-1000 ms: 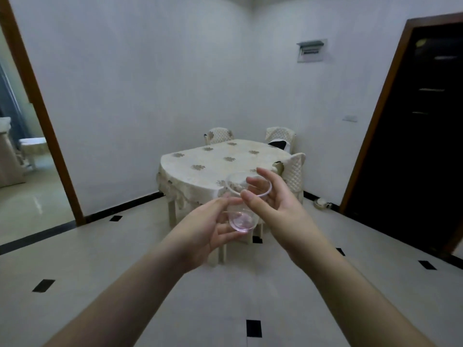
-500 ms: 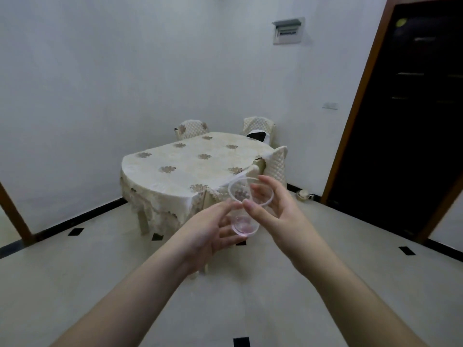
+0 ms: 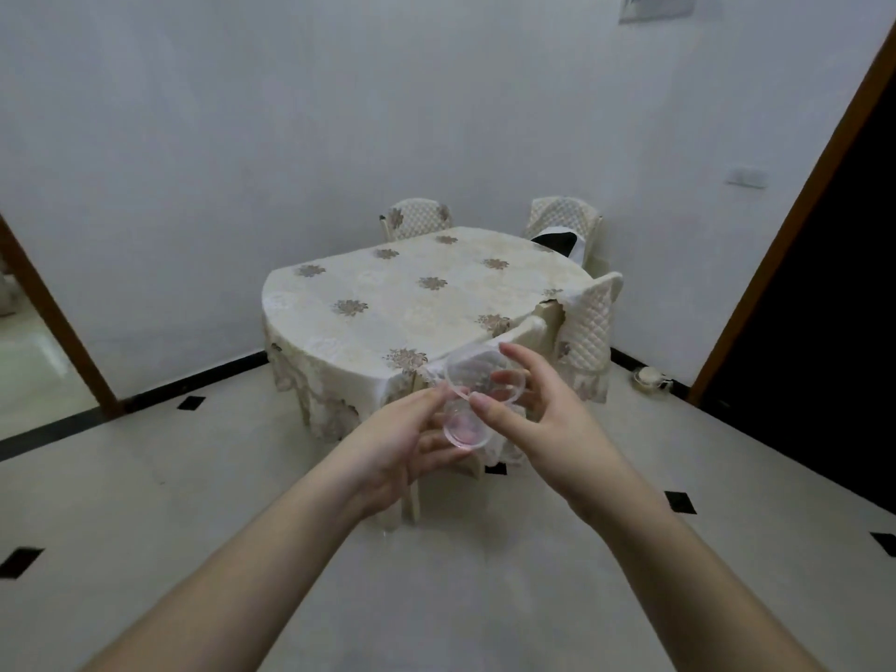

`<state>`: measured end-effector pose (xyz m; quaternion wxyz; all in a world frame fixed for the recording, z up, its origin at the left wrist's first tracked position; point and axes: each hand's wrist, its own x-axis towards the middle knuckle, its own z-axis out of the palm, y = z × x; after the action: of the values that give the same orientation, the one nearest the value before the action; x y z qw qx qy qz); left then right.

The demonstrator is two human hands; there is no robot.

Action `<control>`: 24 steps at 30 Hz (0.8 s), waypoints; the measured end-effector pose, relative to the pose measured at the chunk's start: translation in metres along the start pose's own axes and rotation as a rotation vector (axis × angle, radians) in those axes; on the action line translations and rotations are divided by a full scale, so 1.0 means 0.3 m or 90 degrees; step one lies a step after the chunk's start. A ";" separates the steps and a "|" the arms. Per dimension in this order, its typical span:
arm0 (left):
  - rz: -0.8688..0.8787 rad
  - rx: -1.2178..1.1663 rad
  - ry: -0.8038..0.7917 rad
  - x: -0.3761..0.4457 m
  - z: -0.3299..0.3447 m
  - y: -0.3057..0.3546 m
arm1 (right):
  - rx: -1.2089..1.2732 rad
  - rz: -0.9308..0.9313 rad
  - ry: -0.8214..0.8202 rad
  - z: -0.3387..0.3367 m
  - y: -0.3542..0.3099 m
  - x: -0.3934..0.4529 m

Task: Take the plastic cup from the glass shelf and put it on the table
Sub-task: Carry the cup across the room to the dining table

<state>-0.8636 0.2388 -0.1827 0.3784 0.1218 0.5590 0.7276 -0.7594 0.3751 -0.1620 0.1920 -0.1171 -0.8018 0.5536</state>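
Cup [image 3: 472, 405] of clear plastic sits in mid-air between both hands, in front of the table [image 3: 388, 303] and not yet on it — its open rim tilts toward the camera and its pinkish base points down and away. The left hand [image 3: 397, 448] closes on the lower part, thumb at the near side of the wall and fingers curled under the base. The right hand [image 3: 543, 424] grips the rim, thumb tip pressed on the near edge and fingers wrapped round the far side. The table wears a cream cloth with brown flower motifs and stands against the white wall, three quilted chairs [image 3: 589, 327] drawn up to it — one at the near right corner, two behind.
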 end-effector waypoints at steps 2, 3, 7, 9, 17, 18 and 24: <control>-0.009 -0.003 0.016 0.056 -0.026 0.001 | -0.021 0.002 -0.005 0.013 0.027 0.069; -0.013 -0.003 0.023 0.086 -0.044 -0.001 | -0.025 0.002 -0.005 0.023 0.042 0.104; -0.016 -0.018 0.055 0.215 -0.132 0.005 | -0.042 -0.006 -0.017 0.093 0.100 0.248; -0.018 -0.022 0.068 0.286 -0.186 0.012 | -0.050 -0.006 -0.022 0.134 0.127 0.327; -0.020 -0.094 0.072 0.613 -0.424 0.083 | -0.060 -0.003 -0.019 0.311 0.211 0.667; -0.026 -0.101 0.071 0.648 -0.451 0.093 | -0.059 0.002 -0.016 0.329 0.221 0.705; -0.041 -0.042 0.064 0.860 -0.589 0.139 | -0.026 0.037 0.012 0.419 0.297 0.904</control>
<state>-1.1633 0.2849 -0.2693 0.3769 0.0549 0.5566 0.7383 -1.0605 0.4098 -0.2361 0.1810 -0.1493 -0.8076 0.5411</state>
